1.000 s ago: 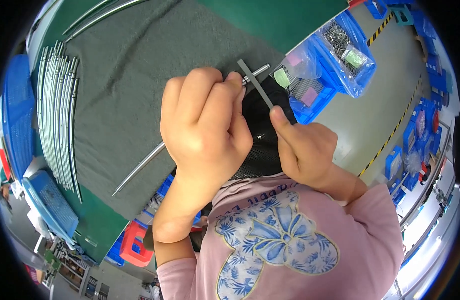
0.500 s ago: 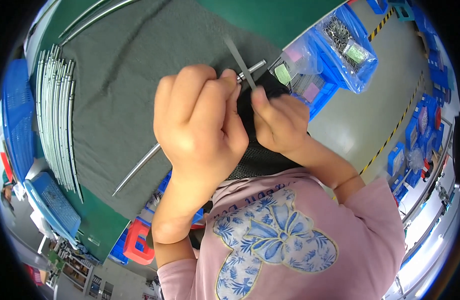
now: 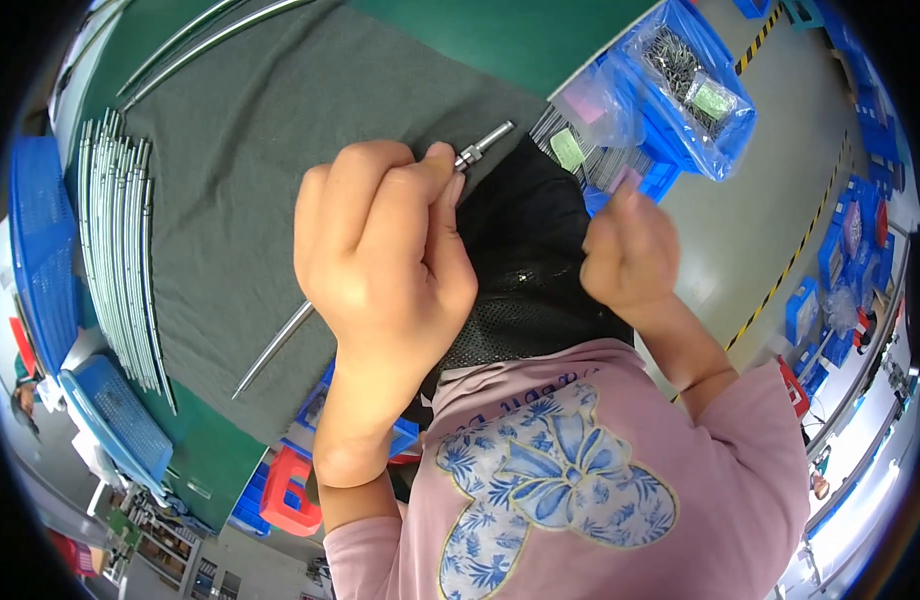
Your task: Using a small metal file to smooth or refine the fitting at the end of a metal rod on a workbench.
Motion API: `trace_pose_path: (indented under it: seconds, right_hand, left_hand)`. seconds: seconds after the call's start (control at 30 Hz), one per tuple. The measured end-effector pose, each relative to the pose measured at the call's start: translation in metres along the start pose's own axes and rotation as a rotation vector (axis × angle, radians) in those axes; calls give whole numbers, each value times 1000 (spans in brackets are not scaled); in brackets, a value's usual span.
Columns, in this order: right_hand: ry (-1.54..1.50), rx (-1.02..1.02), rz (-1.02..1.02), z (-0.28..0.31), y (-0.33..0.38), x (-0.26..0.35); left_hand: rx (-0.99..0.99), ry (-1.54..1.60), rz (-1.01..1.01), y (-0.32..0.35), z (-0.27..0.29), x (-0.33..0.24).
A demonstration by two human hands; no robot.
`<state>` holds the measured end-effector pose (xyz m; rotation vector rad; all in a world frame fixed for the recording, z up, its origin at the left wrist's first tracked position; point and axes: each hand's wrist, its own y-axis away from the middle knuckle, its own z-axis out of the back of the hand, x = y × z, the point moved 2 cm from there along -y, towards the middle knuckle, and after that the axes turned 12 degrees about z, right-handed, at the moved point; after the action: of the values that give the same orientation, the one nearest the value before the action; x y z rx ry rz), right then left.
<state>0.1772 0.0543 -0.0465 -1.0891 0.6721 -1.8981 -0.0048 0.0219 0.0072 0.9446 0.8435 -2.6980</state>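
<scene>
My left hand [image 3: 380, 245] is closed round a long shiny metal rod [image 3: 278, 348], which slants from lower left to upper right. Past the thumb and forefinger sticks out the rod's stepped, collared tip [image 3: 488, 144]. Apart from it, to the right, my right hand [image 3: 630, 250] is curled and smeared by motion, close to a blue bin [image 3: 663, 181] of thin metal rods. Whatever its fingers hold, if anything, does not show. Under the rod lies a dark grey cloth [image 3: 240, 200] on a green table.
A bundle of metal rods [image 3: 118, 260] lies at the left, beside blue baskets [image 3: 115, 410]. Longer rods [image 3: 205, 45] lie at the far left. A bagged blue bin of small metal parts [image 3: 675, 65] stands at far right. A red bin [image 3: 290, 490] sits below the table's near edge.
My right hand has moved right, away from the rod's tip. The flat grey strip it held across the rod no longer shows. My left hand and the rod have shifted slightly left.
</scene>
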Motion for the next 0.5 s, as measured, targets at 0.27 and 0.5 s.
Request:
trace_pose_path:
  seconds: [0.27,0.5]
  right_hand:
    - [-96,-80,-178,-26,-55,1]
    - [-77,-117,-194,-31,-57,6]
  left_hand:
    - [73,-28,77,-1,1,2]
    - [48,-24,37,-1,0,1]
